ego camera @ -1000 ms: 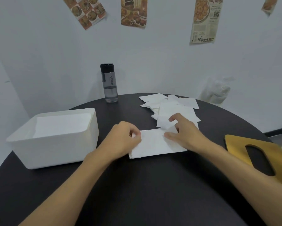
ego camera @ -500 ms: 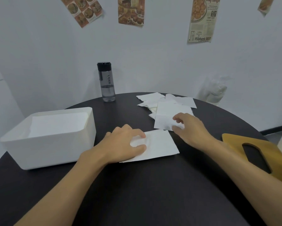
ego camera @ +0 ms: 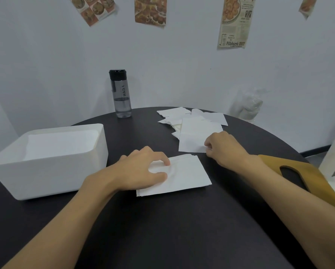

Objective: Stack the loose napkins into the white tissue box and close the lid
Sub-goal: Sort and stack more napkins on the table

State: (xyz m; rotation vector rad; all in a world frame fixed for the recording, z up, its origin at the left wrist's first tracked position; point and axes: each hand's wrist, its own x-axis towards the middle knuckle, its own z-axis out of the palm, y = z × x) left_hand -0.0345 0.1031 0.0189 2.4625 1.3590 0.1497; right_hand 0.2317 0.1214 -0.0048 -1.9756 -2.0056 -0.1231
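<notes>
The left hand [ego camera: 143, 169] is laid on a gathered stack [ego camera: 184, 177] of napkins in the middle of the desk [ego camera: 162, 233], thumb and forefinger bent, the top sheets pinched into a ripple. A loose napkin [ego camera: 193, 138] behind is pinched at its near edge by the curled right hand [ego camera: 225, 147]. The stack's long axis is set left to right, slightly skewed, one short end towards the open white tissue box [ego camera: 52, 167] nearby. The sheets are judged light, soft and easily slid apart; both short ends are best gripped

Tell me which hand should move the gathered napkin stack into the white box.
Left. The left hand grips the stack and lies nearest the white box; the right hand pinches a loose napkin farther away.
</notes>
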